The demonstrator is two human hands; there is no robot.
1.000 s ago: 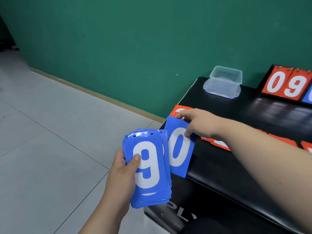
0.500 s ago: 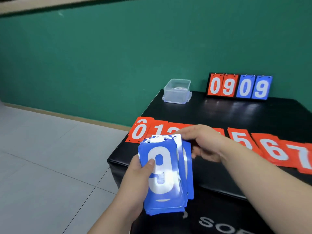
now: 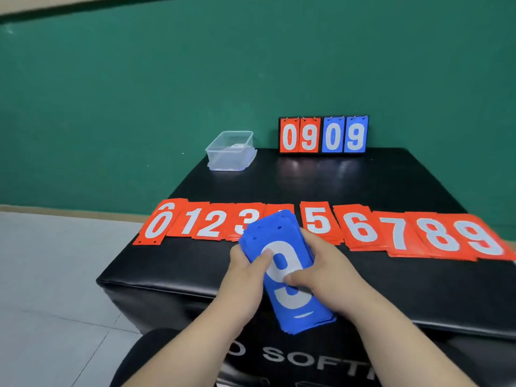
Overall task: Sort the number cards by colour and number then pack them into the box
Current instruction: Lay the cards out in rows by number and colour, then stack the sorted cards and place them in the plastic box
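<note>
Since half a second ago: the right hand (image 3: 321, 272) has left the far edge of the blue card stack (image 3: 296, 305) and come round to its right side, and the stack has swung inward over the black padded top (image 3: 335, 177). The view has panned right, so the whole red row now shows.

Grip: left hand (image 3: 243, 272) holds the stack by its left edge, thumb pressed on the face of the top card, a 9. Right hand is wrapped round the right edge, thumb laid across the numeral. Both are grasping; neither is free.

Progress (judged):
- Red cards (image 3: 318, 222) lie in a row just beyond the fingertips, running 0 to 9 from left of the left thumb to far right of the right fingers. Layered edges suggest small piles. The 4 pile is hidden behind the stack.
- Blue cards are all in hand, with none laid out by number.
- Clear plastic box (image 3: 220, 155) sits well beyond and left of the left fingers. No coloured card shows through its walls, so packing looks unstarted.
- Estimate: red sort done; blue sort and all packing remain.

Surroundings: the padded top is glossy and belongs to a black block with pale lettering (image 3: 315, 361) on its near face, below the wrists. A flip scoreboard (image 3: 324, 135) reading 09 09 stands far beyond the right fingers, against a green wall (image 3: 167, 93). Pale floor tiles (image 3: 55, 275) lie left of the left arm.
</note>
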